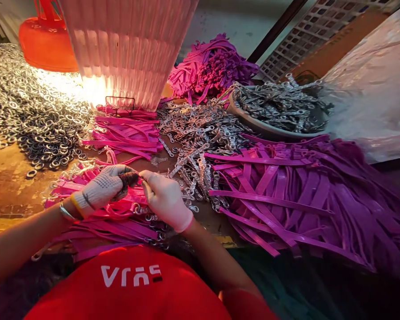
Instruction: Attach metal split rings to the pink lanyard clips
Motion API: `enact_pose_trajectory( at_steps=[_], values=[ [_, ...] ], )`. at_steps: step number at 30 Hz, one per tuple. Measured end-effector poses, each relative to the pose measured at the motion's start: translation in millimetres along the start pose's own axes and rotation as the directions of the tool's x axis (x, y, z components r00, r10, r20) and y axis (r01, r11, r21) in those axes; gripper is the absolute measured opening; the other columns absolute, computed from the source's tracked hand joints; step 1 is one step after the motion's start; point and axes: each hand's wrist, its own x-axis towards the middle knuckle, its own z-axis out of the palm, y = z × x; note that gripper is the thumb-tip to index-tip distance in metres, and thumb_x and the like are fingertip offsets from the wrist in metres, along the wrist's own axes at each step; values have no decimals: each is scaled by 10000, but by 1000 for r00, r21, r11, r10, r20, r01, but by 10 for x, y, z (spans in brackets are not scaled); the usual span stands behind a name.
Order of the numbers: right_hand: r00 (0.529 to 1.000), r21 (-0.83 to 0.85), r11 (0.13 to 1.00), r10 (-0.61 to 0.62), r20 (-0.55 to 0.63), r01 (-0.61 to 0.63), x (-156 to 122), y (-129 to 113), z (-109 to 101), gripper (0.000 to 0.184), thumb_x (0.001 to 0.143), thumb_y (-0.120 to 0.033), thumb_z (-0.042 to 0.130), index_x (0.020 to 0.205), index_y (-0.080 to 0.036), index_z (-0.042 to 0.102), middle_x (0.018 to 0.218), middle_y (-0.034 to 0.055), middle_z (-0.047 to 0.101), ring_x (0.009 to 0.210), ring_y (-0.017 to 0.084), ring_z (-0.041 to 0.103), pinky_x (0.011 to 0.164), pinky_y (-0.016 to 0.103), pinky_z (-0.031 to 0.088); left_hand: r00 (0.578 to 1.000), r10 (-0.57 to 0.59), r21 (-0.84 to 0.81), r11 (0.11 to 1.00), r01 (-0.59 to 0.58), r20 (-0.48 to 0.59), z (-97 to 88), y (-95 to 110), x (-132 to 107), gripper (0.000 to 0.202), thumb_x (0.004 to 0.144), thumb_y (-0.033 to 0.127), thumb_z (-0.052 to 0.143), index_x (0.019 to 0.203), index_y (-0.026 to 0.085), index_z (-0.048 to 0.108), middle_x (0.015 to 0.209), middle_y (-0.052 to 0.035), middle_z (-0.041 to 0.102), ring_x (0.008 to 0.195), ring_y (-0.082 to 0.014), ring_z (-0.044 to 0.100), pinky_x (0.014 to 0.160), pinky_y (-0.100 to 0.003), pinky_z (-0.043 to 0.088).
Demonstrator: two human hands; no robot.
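My left hand (103, 186), in a white dotted knit glove with dark fingertips, is closed in a pinch. Against it, fingertip to fingertip, my right hand (166, 198) pinches too, in a thin white glove. Whatever sits between the fingers is too small and dark to make out. Right under both hands lies a pile of pink straps (120, 231), with metal rings at several of their ends. Just right of my right hand is a heap of twisted metal links (200, 173).
Loose metal rings (53, 115) cover the table's left, below an orange lamp (48, 44). A ribbed panel (126, 53) stands behind more pink straps (130, 133). Purple straps (286, 191) spread at right, before a basin (280, 129) of metal links. Another purple bundle (216, 66) lies behind.
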Motion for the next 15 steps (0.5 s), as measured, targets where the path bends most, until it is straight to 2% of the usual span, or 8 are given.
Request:
enact_pose_trajectory(
  at_steps=[2, 5, 7, 11, 13, 15],
  values=[
    [999, -127, 991, -35, 36, 40, -26, -55, 1, 247, 994, -191, 470, 1128, -176, 677, 907, 75, 745, 818, 193, 677, 712, 265, 447, 1000, 10, 109, 994, -8, -23, 79, -49, -54, 179, 889, 292, 511, 773, 173, 575, 495, 18, 504, 401, -98, 411, 402, -209, 292],
    [996, -274, 958, -77, 51, 88, -98, -75, 29, 262, 977, -178, 476, 1150, -153, 670, 865, 84, 717, 728, 196, 641, 624, 282, 395, 982, 176, 364, 921, -138, -73, 191, -170, -76, 117, 856, 241, 539, 771, 176, 588, 663, -30, 616, 562, -137, 529, 531, -240, 394],
    [996, -306, 948, -84, 26, 88, -143, -65, 53, 266, 979, -177, 476, 1169, -151, 660, 860, 84, 708, 698, 195, 629, 604, 289, 384, 963, 265, 471, 856, -213, -46, 243, -260, -72, 54, 794, 158, 545, 797, 177, 594, 785, -53, 665, 666, -162, 568, 629, -269, 430],
    [999, -211, 977, -42, -8, 40, -169, -64, 8, 273, 989, -158, 463, 1209, -167, 623, 941, 95, 721, 803, 203, 664, 700, 288, 456, 969, 245, 424, 874, -238, 39, 233, -337, -44, 105, 821, 167, 509, 791, 170, 610, 768, -44, 672, 663, -160, 555, 648, -273, 400],
    [998, -147, 989, -13, 53, 21, -150, -85, -68, 326, 972, -156, 499, 1290, -163, 571, 1029, 107, 727, 891, 217, 683, 757, 298, 483, 971, 236, 382, 896, -227, 25, 197, -322, -37, 149, 853, 229, 517, 754, 167, 610, 717, -26, 658, 641, -150, 535, 628, -263, 375],
    [988, -119, 993, 14, 155, 4, -121, -111, -137, 399, 958, -224, 572, 1349, -159, 525, 1065, 105, 734, 923, 232, 699, 751, 300, 486, 973, 230, 359, 909, -212, -8, 176, -308, -48, 192, 868, 272, 524, 730, 167, 606, 681, -17, 646, 622, -147, 520, 606, -259, 355]
  ],
)
